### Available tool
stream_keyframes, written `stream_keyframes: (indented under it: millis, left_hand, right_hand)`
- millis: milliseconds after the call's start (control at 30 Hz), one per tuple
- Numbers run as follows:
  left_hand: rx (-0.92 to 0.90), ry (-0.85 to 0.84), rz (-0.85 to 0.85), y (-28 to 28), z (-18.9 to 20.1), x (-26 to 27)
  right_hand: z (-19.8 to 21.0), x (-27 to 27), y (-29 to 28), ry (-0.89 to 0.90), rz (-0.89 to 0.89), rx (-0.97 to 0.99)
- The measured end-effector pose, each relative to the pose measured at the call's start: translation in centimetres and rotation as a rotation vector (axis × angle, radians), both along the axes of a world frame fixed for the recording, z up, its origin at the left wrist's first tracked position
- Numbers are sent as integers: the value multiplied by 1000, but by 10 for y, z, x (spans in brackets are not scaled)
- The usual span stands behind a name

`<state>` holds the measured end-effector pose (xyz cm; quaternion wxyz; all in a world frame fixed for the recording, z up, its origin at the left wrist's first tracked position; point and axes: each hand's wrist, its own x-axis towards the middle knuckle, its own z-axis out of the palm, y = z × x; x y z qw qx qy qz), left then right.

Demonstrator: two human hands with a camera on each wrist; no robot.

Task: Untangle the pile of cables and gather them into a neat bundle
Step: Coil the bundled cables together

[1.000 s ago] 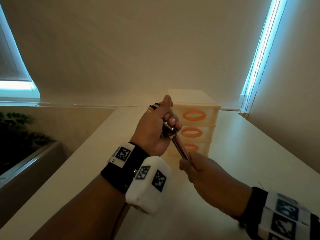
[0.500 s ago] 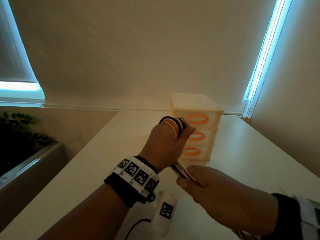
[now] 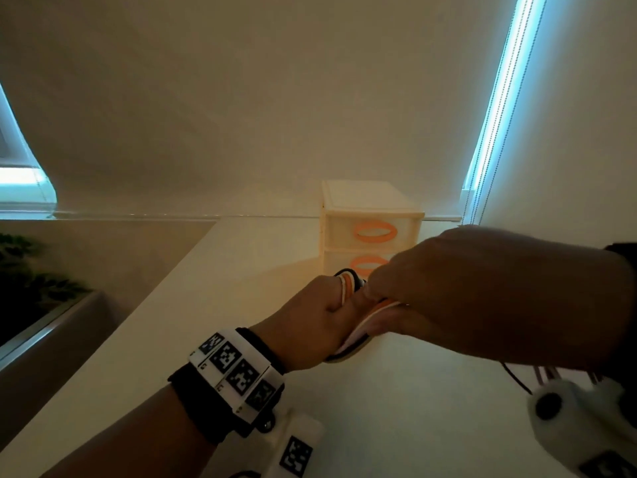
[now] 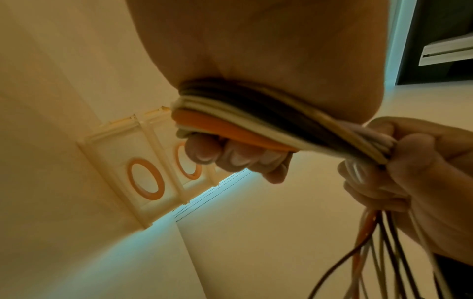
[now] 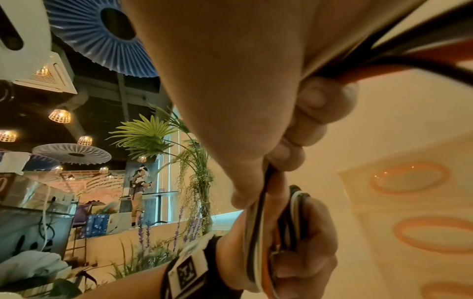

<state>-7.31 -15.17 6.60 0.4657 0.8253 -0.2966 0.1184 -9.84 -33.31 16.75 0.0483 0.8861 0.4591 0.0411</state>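
Cables [image 4: 245, 121]: centre frame, black, white and orange strands coiled round left hand [image 3: 317, 319].
Right hand [image 3: 482, 298]: closed on the strands, feeding.
Done: untangling, most winding.
Left: loose tails [image 4: 379, 252], lower right.

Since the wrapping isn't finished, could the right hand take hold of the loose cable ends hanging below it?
Probably not yet: the right hand is gripping the cables wound round the left hand; the loose ends hang free beneath.

2 hands [image 3: 379, 305], 1 cable bundle [image 4: 245, 123], 1 drawer unit [image 3: 370, 215]
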Motion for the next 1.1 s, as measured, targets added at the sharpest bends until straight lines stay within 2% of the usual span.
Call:
stream_keyframes:
  millis: [233,400,567,733,833,900,1033,1100]
  left_hand:
    - [-125,169,-218,-8,7,-17]
    - [-150,326,-317,-9,11,-26]
    - [-225,399,-438,-17,14,-37]
    - [-477,533,-517,-20,18,-43]
    - [-566,548,-569,-22,15,-43]
    - [-570,533,-595,-22,15,-43]
    - [-551,512,-665,-21,16,-38]
    - [-597,520,-703,-21,16,-38]
  right_hand:
    - [33,0,-8,-59,111,-4]
    - [28,17,-14,-141,249,141]
    - [6,36,-9,36,286,486]
    - [-28,41,13,273,290,820]
    - [-42,40,24,451,274,1005]
    - [-44,41,28,484,244,1073]
    - [-45,40,32,426,225,1156]
    - [-45,40,33,450,217,1205]
